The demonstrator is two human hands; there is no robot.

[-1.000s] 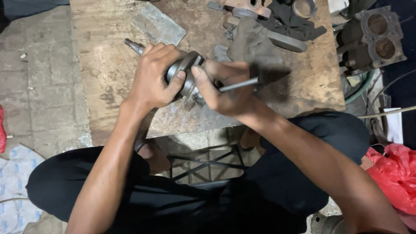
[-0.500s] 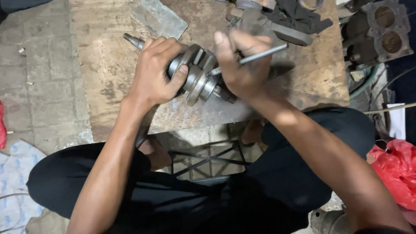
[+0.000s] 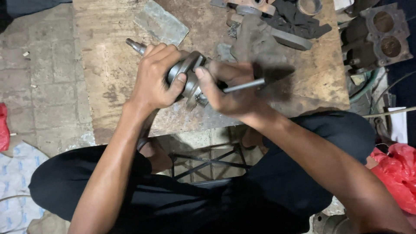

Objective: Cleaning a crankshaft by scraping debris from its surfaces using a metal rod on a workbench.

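Head cam, looking straight down: the left hand (image 3: 157, 80) was wrapped tight around a grey metal crankshaft (image 3: 187, 78), fingers clenched over its round web, pinning it down on the worn wooden board (image 3: 108, 65). The shaft's tapered end (image 3: 133, 44) stuck out to the left past the knuckles. The right hand (image 3: 229, 89) was closed on a thin metal rod (image 3: 245, 85), gripped like a punch or driver, with the hand blurry, so probably mid-motion. The rod's working tip sat hidden behind the fingers, right by the crank's middle.

Looked to me like the step was working on something at the crank's centre with that rod. Next move would need the left hand holding the crank dead steady and the rod lined up square, or it'd slip off.

Up top on the board: a flat grey slab (image 3: 161, 22), dark metal parts (image 3: 299, 26), and an engine block (image 3: 381, 37) off to the right
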